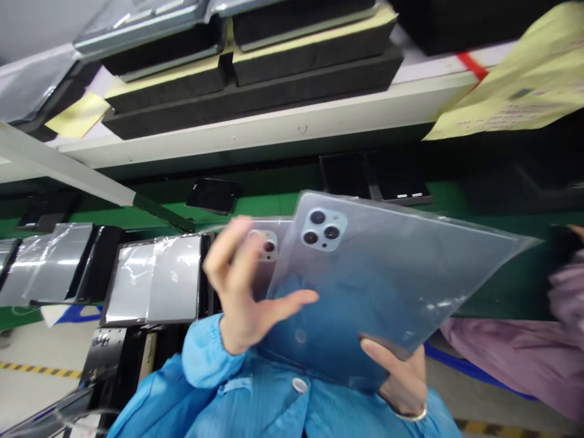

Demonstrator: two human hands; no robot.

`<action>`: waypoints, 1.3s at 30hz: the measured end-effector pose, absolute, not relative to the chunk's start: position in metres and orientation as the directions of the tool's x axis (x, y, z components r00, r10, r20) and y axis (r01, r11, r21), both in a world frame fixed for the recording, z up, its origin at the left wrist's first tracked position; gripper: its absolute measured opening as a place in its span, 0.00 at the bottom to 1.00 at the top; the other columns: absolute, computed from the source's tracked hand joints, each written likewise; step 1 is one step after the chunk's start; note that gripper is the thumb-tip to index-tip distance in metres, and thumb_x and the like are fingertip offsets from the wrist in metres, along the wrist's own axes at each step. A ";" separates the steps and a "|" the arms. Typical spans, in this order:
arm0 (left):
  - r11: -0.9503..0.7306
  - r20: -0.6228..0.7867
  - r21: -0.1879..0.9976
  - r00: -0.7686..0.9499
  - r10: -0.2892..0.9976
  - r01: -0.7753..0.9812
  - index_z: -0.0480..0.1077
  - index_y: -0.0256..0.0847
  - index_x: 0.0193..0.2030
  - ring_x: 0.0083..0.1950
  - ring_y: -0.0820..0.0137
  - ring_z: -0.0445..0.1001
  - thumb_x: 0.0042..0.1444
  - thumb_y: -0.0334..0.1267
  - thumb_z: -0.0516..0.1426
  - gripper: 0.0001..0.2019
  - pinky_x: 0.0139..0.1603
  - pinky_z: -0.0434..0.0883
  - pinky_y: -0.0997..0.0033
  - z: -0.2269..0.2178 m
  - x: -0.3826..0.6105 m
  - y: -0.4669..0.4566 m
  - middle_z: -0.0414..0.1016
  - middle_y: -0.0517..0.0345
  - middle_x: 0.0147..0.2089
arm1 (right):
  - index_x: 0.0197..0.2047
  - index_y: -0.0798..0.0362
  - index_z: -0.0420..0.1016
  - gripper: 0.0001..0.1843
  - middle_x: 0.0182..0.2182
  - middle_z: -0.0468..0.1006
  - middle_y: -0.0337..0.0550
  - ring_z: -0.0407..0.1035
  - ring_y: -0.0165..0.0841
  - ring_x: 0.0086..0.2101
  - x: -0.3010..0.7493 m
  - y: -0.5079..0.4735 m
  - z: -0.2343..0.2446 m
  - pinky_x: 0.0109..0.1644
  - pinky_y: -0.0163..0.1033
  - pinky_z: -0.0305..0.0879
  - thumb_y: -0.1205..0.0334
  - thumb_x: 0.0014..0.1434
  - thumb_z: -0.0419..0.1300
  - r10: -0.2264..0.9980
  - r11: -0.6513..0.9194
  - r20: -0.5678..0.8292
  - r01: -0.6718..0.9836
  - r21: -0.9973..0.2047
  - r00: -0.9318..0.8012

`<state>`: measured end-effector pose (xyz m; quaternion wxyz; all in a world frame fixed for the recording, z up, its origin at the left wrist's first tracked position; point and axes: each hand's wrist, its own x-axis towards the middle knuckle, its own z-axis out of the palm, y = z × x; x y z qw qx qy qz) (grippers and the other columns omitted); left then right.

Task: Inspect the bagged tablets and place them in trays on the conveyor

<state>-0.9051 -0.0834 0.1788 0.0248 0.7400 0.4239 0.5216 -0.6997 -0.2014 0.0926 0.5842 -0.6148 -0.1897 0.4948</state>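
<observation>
Left hand [239, 286], fingers spread, pinched the edge of a grey, clear-filmed, triple-lens phone back panel [387, 274]! Right hand [399, 377], half-curled, cradled the lower edge, bracing it tilted up above a blue smock [255, 401].

White shelf [255, 131] over green panel [269, 204], hazard tape [41, 369] on the grey floor [36, 395]

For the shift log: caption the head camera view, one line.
Left hand and right hand hold film-wrapped phone back panels above a blue smock.
</observation>
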 end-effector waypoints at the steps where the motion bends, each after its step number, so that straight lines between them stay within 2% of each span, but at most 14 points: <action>1: -0.561 0.686 0.614 -0.024 0.728 0.555 0.57 0.51 0.74 0.74 0.49 0.59 0.44 0.57 0.73 0.52 0.70 0.65 0.50 0.170 -0.913 -0.082 0.59 0.49 0.73 | 0.31 0.49 0.83 0.20 0.27 0.83 0.44 0.78 0.36 0.26 -0.698 -0.200 0.086 0.31 0.34 0.78 0.47 0.40 0.81 0.827 -0.221 -0.346 -0.309 -0.925 0.443; 2: -0.466 0.563 0.756 -0.092 0.822 0.461 0.54 0.51 0.74 0.75 0.46 0.57 0.41 0.62 0.72 0.56 0.69 0.66 0.47 0.160 -0.920 -0.082 0.57 0.47 0.73 | 0.29 0.49 0.84 0.19 0.27 0.83 0.45 0.78 0.36 0.25 -0.696 -0.197 0.080 0.31 0.34 0.78 0.46 0.41 0.80 0.853 -0.183 -0.283 -0.257 -0.949 0.439; 4: -0.230 0.250 0.951 -0.074 0.965 0.208 0.62 0.46 0.68 0.65 0.47 0.71 0.43 0.65 0.70 0.49 0.59 0.75 0.50 0.137 -0.929 -0.083 0.69 0.43 0.65 | 0.26 0.48 0.84 0.17 0.24 0.82 0.46 0.78 0.39 0.23 -0.689 -0.187 0.072 0.29 0.37 0.78 0.44 0.44 0.78 0.917 -0.046 -0.076 -0.085 -0.995 0.392; 5: -0.136 0.142 0.985 -0.056 0.988 0.107 0.68 0.43 0.62 0.56 0.51 0.78 0.45 0.64 0.70 0.42 0.51 0.78 0.55 0.126 -0.931 -0.084 0.75 0.44 0.56 | 0.25 0.48 0.84 0.16 0.22 0.81 0.45 0.77 0.39 0.22 -0.686 -0.180 0.069 0.28 0.38 0.79 0.45 0.46 0.78 0.936 0.026 0.022 -0.006 -1.000 0.353; 7: -0.068 0.065 0.997 -0.080 0.995 -0.037 0.72 0.41 0.48 0.38 0.61 0.80 0.46 0.60 0.71 0.30 0.38 0.79 0.64 0.111 -0.930 -0.086 0.78 0.53 0.39 | 0.26 0.46 0.85 0.12 0.22 0.81 0.45 0.76 0.40 0.21 -0.680 -0.168 0.069 0.27 0.40 0.79 0.49 0.50 0.76 0.952 0.135 0.158 0.103 -0.986 0.263; 9: -0.122 0.108 0.986 -0.124 0.986 -0.114 0.71 0.42 0.40 0.30 0.67 0.76 0.44 0.55 0.74 0.26 0.31 0.76 0.69 0.106 -0.927 -0.085 0.74 0.60 0.30 | 0.28 0.47 0.85 0.07 0.24 0.82 0.44 0.77 0.40 0.23 -0.677 -0.158 0.071 0.30 0.42 0.80 0.55 0.52 0.76 0.961 0.159 0.185 0.135 -0.978 0.208; 11: -0.176 0.175 0.968 -0.024 0.984 -0.180 0.70 0.43 0.38 0.30 0.68 0.75 0.44 0.50 0.75 0.24 0.31 0.75 0.69 0.108 -0.928 -0.080 0.72 0.62 0.30 | 0.29 0.49 0.85 0.05 0.26 0.82 0.45 0.78 0.40 0.26 -0.676 -0.150 0.073 0.34 0.44 0.81 0.59 0.53 0.74 0.966 0.148 0.173 0.140 -0.979 0.190; 14: -0.169 0.244 0.944 0.256 0.935 -0.284 0.70 0.45 0.41 0.37 0.62 0.78 0.54 0.45 0.70 0.15 0.39 0.78 0.58 0.112 -0.933 -0.074 0.74 0.58 0.34 | 0.30 0.51 0.82 0.06 0.32 0.84 0.47 0.80 0.42 0.32 -0.677 -0.145 0.070 0.38 0.44 0.81 0.61 0.53 0.74 0.965 0.127 0.149 0.113 -0.985 0.214; 16: -0.161 0.270 0.935 0.339 0.901 -0.315 0.70 0.46 0.45 0.43 0.57 0.80 0.58 0.44 0.67 0.13 0.46 0.78 0.50 0.109 -0.936 -0.072 0.76 0.55 0.38 | 0.35 0.51 0.81 0.08 0.37 0.84 0.49 0.81 0.43 0.37 -0.676 -0.144 0.066 0.43 0.46 0.81 0.58 0.54 0.73 0.968 0.142 0.152 0.067 -0.988 0.199; 20: -0.191 0.331 0.894 0.310 0.891 -0.404 0.70 0.45 0.47 0.42 0.58 0.80 0.64 0.49 0.61 0.12 0.45 0.78 0.53 0.099 -0.931 -0.074 0.78 0.53 0.39 | 0.43 0.48 0.82 0.17 0.40 0.85 0.48 0.81 0.45 0.43 -0.671 -0.145 0.064 0.48 0.53 0.80 0.44 0.60 0.68 0.981 0.187 0.181 -0.080 -0.979 0.069; 24: -0.174 0.315 0.885 0.280 0.907 -0.432 0.72 0.43 0.42 0.41 0.58 0.82 0.64 0.46 0.62 0.10 0.44 0.77 0.55 0.096 -0.923 -0.075 0.80 0.53 0.37 | 0.46 0.45 0.83 0.14 0.44 0.84 0.47 0.80 0.45 0.47 -0.666 -0.148 0.063 0.52 0.54 0.78 0.48 0.62 0.67 0.984 0.178 0.179 -0.116 -0.977 0.000; 30: -0.185 0.313 0.874 0.230 0.921 -0.449 0.73 0.42 0.40 0.37 0.57 0.82 0.60 0.62 0.61 0.22 0.40 0.77 0.55 0.097 -0.919 -0.077 0.80 0.51 0.34 | 0.49 0.44 0.83 0.17 0.46 0.84 0.47 0.79 0.44 0.48 -0.664 -0.151 0.069 0.53 0.54 0.77 0.46 0.61 0.67 0.987 0.151 0.158 -0.160 -0.976 -0.034; 33: -0.189 0.316 0.875 0.231 0.920 -0.447 0.72 0.42 0.39 0.37 0.57 0.82 0.60 0.59 0.62 0.20 0.39 0.77 0.57 0.098 -0.917 -0.078 0.80 0.52 0.34 | 0.49 0.44 0.83 0.19 0.44 0.84 0.47 0.80 0.45 0.47 -0.663 -0.148 0.076 0.51 0.53 0.78 0.43 0.61 0.66 0.986 0.156 0.163 -0.171 -0.973 -0.030; 39: -0.197 0.347 0.877 0.294 0.891 -0.438 0.73 0.44 0.41 0.38 0.60 0.83 0.63 0.39 0.64 0.05 0.39 0.78 0.58 0.100 -0.918 -0.074 0.82 0.55 0.36 | 0.43 0.42 0.86 0.12 0.41 0.85 0.45 0.81 0.44 0.44 -0.661 -0.143 0.086 0.49 0.49 0.79 0.49 0.56 0.72 0.996 0.063 0.075 -0.226 -0.972 -0.046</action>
